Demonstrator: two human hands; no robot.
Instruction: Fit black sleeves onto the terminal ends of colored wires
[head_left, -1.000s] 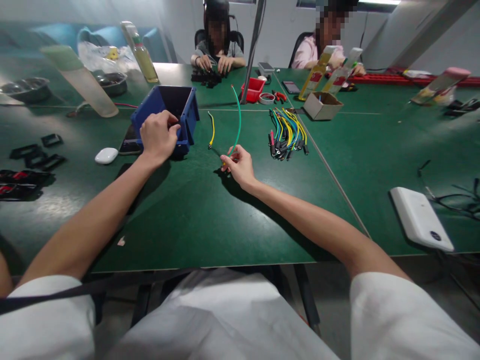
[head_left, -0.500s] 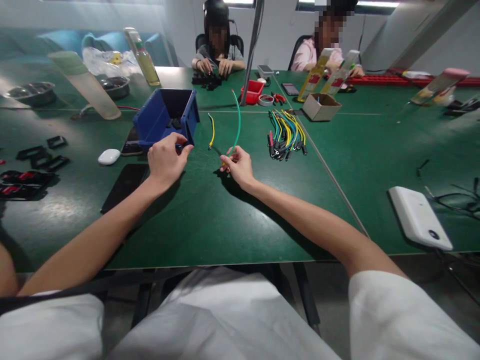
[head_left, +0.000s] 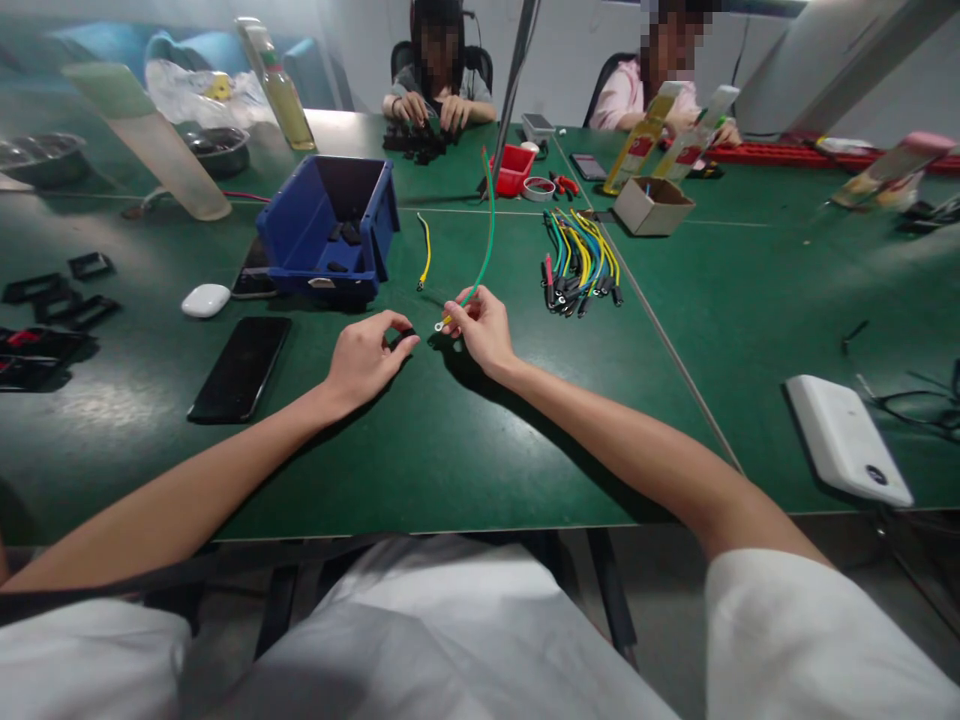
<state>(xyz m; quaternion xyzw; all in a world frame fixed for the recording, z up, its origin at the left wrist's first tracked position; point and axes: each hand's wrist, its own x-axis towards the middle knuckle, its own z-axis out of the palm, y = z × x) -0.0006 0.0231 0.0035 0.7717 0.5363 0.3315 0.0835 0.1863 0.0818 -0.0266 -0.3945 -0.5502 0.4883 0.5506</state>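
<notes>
Between the thumb and fingertips of my right hand is a green wire. Its near end carries a metal ring terminal that points toward my left hand; the rest arcs upward and away. My left hand pinches a small black sleeve, partly covered by the fingers, a short gap from the terminal. A short yellow wire lies on the table beyond my hands. Behind my left hand stands a blue bin with several small black pieces inside.
A bundle of yellow, green and blue wires with black ends lies right of my right hand. A black phone and a white case lie at left, a white device at right. Two people sit across the table beyond a metal pole.
My left hand has moved from the front of the blue bin, rightward and nearer to me, with the black sleeve in its fingers. My right hand keeps the green wire almost in place.
</notes>
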